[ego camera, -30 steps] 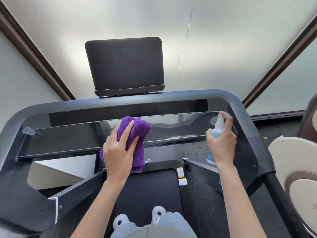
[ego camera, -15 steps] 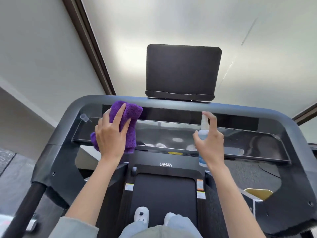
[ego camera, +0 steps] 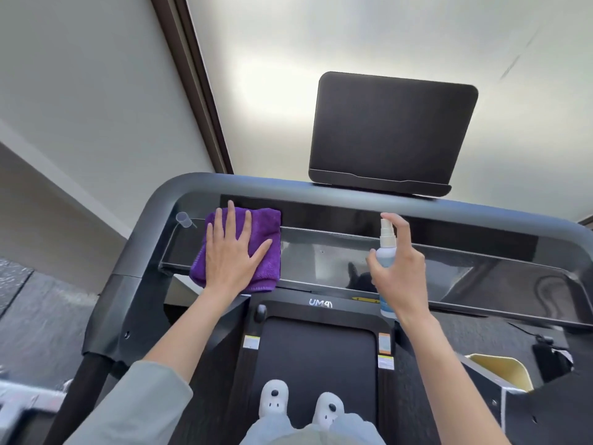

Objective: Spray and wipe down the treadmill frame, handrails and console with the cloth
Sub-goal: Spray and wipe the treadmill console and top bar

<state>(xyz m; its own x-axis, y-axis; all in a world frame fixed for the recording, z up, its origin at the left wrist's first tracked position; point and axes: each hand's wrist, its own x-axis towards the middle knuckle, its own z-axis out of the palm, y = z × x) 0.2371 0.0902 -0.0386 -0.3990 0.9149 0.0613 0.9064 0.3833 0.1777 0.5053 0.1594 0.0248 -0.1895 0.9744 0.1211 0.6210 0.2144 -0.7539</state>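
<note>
A folded purple cloth (ego camera: 266, 226) lies on the left end of the treadmill's glossy black console tray (ego camera: 321, 255). My left hand (ego camera: 231, 252) presses flat on the cloth with fingers spread. My right hand (ego camera: 401, 268) grips a small white and blue spray bottle (ego camera: 386, 248) upright over the middle of the console, index finger on the nozzle top. The grey frame bar (ego camera: 256, 184) curves round the console. A dark tablet holder (ego camera: 391, 130) stands on the bar's far side.
A small clear cap (ego camera: 184, 218) lies at the tray's left corner. The left handrail (ego camera: 93, 374) runs down at the lower left. The black belt (ego camera: 317, 364) holds my white shoes (ego camera: 272, 399). A yellow object (ego camera: 503, 370) sits at the lower right. Frosted window ahead.
My left hand slid the cloth further left along the console and flattened on it. The view turned left. The right hand holds the bottle over the tray as before.
</note>
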